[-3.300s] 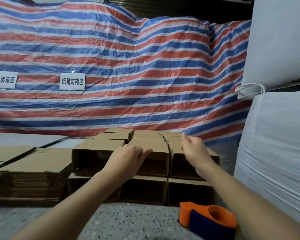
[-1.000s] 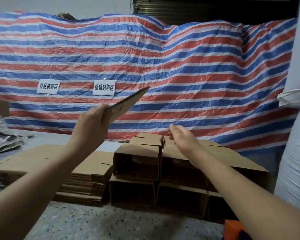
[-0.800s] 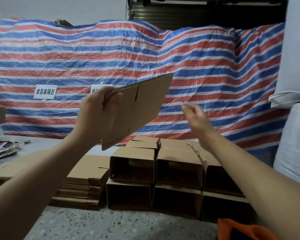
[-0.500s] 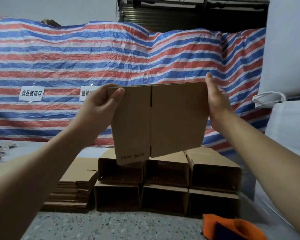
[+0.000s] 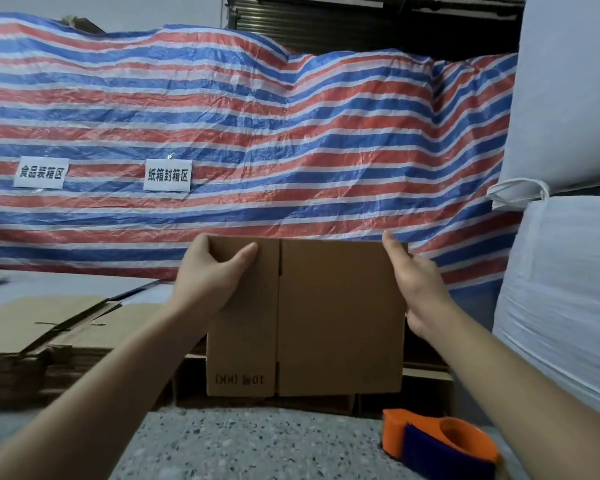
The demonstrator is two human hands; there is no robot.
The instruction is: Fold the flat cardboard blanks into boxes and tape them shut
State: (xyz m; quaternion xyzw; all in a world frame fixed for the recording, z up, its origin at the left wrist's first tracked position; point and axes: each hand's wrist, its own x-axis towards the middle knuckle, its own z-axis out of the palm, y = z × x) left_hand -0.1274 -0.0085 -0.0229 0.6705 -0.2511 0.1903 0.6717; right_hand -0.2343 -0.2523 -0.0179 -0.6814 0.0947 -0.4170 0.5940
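A still flat cardboard blank [image 5: 340,317] is being gripped at its upper corners by the left hand [image 5: 211,276] and right hand [image 5: 417,288]; folding and taping with the tape dispenser [image 5: 440,443] are remaining.

Two white paper signs hang on the striped tarpaulin [image 5: 291,140]: the left sign [image 5: 39,172] reads 食品装箱区, the right sign [image 5: 168,175] 纸箱封箱区. The flat cardboard blank [image 5: 326,317] bears upside-down print, seemingly "10 (KK)".

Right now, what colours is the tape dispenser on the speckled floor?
Orange body with a dark blue part, seen in the head view.
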